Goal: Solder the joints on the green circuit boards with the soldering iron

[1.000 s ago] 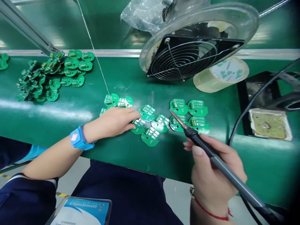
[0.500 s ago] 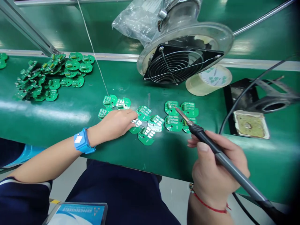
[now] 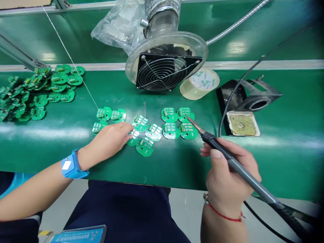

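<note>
My right hand [image 3: 231, 175] is wrapped round the grip of a soldering iron [image 3: 239, 168]. Its tip reaches the upper right board in a cluster of several green circuit boards [image 3: 171, 131], each carrying a small green cylindrical part and silvery pads. To the left, my left hand [image 3: 111, 140] has its thumb and fingers closed at the edge of another circuit board [image 3: 133, 140], partly covering it. Around that hand lie more boards, among them one in front [image 3: 144, 148] and one at its upper left [image 3: 103, 113].
A heap of boards [image 3: 25, 96] lies at the left. Above the work hang a fan with a round guard [image 3: 162, 74] and a plastic bag [image 3: 118, 27]. A tape roll [image 3: 199, 84] stands behind; an iron stand with a sponge [image 3: 243, 123] is at the right. A thin strand [image 3: 71, 59] slants down.
The view has shifted, so the bench things appear farther left. The iron's tip has moved from the upper left board of the right-hand cluster to the upper right one. My left hand keeps its place.
</note>
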`<state>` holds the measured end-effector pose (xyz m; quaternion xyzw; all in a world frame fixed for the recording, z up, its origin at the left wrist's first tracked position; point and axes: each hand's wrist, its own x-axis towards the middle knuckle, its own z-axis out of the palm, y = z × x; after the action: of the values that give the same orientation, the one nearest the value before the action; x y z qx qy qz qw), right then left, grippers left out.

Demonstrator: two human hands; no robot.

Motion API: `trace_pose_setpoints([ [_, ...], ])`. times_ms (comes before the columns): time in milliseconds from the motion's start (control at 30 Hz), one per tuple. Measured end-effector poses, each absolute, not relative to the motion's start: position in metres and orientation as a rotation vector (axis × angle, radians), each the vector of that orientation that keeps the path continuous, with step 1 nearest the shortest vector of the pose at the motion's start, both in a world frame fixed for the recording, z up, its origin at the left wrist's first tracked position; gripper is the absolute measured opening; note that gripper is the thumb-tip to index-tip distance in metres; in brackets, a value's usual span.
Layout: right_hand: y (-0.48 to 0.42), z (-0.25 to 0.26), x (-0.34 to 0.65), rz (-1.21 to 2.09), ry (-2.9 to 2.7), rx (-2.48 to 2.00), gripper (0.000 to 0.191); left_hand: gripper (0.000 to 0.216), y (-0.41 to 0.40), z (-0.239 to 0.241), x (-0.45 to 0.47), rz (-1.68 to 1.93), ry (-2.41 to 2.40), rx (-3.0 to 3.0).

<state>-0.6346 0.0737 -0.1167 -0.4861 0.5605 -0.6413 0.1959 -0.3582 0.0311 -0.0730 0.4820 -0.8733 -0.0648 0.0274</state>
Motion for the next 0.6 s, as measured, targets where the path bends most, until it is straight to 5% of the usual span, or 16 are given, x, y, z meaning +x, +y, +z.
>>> trace_pose_setpoints([
  [433,0.077,-0.119,-0.639,-1.669,1.545,-1.453,0.022,0.008,0.011,-0.051,-0.373,-0.957,-2.167,1.479],
  [600,0.081,-0.122,-0.64,-1.741,1.48,-1.456,0.015,0.014,0.01,-0.054,-0.394,-0.857,-2.227,1.364],
])
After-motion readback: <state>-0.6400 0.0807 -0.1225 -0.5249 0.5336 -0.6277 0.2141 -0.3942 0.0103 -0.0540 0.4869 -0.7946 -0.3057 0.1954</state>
